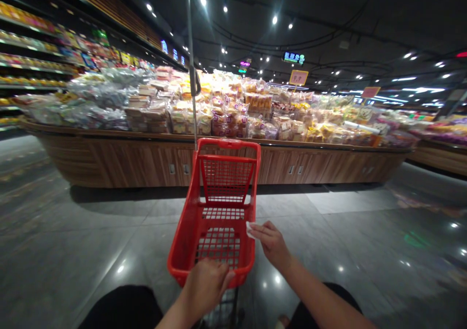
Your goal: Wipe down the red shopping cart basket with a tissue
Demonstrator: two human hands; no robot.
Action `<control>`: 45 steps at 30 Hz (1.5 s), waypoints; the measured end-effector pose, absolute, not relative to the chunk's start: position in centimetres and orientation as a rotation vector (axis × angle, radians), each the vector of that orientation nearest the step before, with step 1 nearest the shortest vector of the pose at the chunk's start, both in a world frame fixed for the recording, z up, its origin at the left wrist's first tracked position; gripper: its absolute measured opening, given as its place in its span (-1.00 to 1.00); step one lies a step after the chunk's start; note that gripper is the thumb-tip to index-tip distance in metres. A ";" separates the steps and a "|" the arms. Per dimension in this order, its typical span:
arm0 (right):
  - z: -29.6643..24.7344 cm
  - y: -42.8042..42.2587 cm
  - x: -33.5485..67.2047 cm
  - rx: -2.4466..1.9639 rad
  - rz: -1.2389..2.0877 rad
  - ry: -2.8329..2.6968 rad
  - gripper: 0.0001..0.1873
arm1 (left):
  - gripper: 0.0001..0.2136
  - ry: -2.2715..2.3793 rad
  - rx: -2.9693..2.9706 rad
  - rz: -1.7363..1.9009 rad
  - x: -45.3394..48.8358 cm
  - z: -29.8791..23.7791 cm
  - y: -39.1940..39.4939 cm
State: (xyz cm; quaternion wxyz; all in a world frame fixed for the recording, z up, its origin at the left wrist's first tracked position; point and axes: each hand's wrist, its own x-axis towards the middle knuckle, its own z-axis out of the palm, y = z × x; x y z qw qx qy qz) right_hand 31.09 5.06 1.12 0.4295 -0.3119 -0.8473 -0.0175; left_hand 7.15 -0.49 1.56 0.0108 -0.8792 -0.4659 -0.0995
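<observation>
A red plastic shopping cart (188,212) stands in front of me, with grid openings in its floor and end wall. My left hand (207,280) is closed over its near rim, the thumb pointing right; the fingertips are partly hidden. At the right rim, my right hand (269,239) pinches a small crumpled white tissue (250,230) between thumb and fingers. The tissue touches the rim or lies very close to it. Nothing lies inside the cart basket.
Beyond the cart runs a long wood-panelled display counter (120,156) heaped with bagged packaged foods (226,117). A thin upright pole (191,51) rises by the cart. Stocked shelves (31,61) line the left. Grey tiled floor (120,227) surrounds the cart.
</observation>
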 end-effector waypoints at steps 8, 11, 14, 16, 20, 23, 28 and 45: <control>-0.1 1.3 30.5 -0.656 0.119 -2.248 -0.58 | -0.57 -1.442 -2.762 -0.216 6.0 1.9 -0.5; 0.6 3.8 30.4 -0.787 0.038 -2.148 -0.59 | -0.56 -1.428 -2.772 -0.201 5.9 2.1 -0.4; 0.6 4.3 29.6 -0.897 0.033 -2.012 -0.58 | -0.57 -1.441 -2.772 -0.209 5.8 2.2 -0.5; 0.2 2.9 28.8 -0.882 0.090 -2.013 -0.58 | -0.58 -1.451 -2.776 -0.213 5.5 2.3 -0.6; -0.3 0.3 28.4 -0.737 0.197 -2.185 -0.57 | -0.59 -1.459 -2.772 -0.164 4.6 2.3 -0.8; 0.2 2.0 29.1 -0.720 0.142 -2.228 -0.57 | -0.59 -1.468 -2.756 -0.139 4.0 2.0 -0.6; 1.0 5.9 28.9 -0.964 0.052 -1.979 -0.51 | -0.58 -1.504 -2.772 -0.179 3.1 1.8 -0.3; -0.7 2.6 24.7 -0.839 0.216 -2.026 -0.56 | -0.58 -2.103 -2.447 -0.259 9.9 2.0 -0.9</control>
